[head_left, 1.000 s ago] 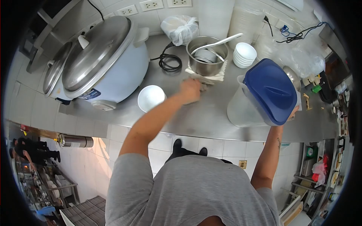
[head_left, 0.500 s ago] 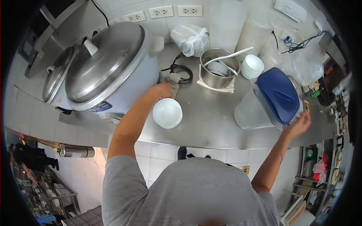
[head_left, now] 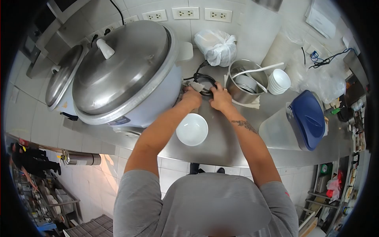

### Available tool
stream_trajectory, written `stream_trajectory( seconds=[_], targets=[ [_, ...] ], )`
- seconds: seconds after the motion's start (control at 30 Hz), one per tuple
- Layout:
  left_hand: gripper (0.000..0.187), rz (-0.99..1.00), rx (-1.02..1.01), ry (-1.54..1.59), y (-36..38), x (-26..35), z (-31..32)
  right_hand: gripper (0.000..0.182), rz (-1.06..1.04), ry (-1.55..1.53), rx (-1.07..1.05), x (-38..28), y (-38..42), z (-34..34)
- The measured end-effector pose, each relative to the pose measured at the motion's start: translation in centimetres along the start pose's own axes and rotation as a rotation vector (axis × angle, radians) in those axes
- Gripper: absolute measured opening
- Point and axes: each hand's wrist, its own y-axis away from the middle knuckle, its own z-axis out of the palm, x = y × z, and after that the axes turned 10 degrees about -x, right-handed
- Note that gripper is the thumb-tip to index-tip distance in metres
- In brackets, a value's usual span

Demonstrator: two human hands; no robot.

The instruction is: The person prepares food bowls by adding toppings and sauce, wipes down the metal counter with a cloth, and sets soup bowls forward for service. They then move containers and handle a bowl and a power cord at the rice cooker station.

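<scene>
Side by side on the steel counter, both my hands work just beyond a white bowl (head_left: 192, 129). My left hand (head_left: 192, 97) is closed on a crumpled greyish cloth (head_left: 197, 85), close against the big rice cooker (head_left: 158, 104). A coiled black power cord (head_left: 204, 75) lies at my fingertips. The fingers of my right hand (head_left: 220, 98) are curled at the near right side of that coil and grip it. Part of the cord and cloth is hidden under my hands.
To the right stands a steel pot (head_left: 237, 94) with white-handled utensils on a folded cloth. Beyond it are stacked white bowls (head_left: 279, 81) and a clear container (head_left: 276, 126) with a blue lid (head_left: 309, 118). A tied white plastic bag (head_left: 216, 47) sits by the wall.
My right hand has left the blue-lidded container and come across to the cord beside my left hand. My left hand stays at the cloth. The whole view has shifted slightly.
</scene>
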Motion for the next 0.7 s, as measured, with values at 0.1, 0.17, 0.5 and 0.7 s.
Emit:
stream_trajectory(
  seconds=[0.1,0.17,0.5,0.7],
  targets=[
    [0.040,0.148,-0.082,-0.184,-1.8,-0.4,-0.7,0.029,0.101,-0.179,-0.024,0.0,-2.6,0.1],
    [0.039,-0.163,0.161,0.618,-3.1,0.2,0.0,0.028,0.073,-0.316,0.187,-0.4,-3.7,-0.6],
    [0.048,-0.200,0.530,0.412,-8.1,0.4,-2.7,0.031,-0.298,-0.426,0.351,-3.3,-4.3,-3.2],
    [0.041,0.216,0.679,0.263,-10.6,0.9,-2.8,0.030,-0.266,-0.431,0.278,-2.7,-3.6,-3.8]
  ],
)
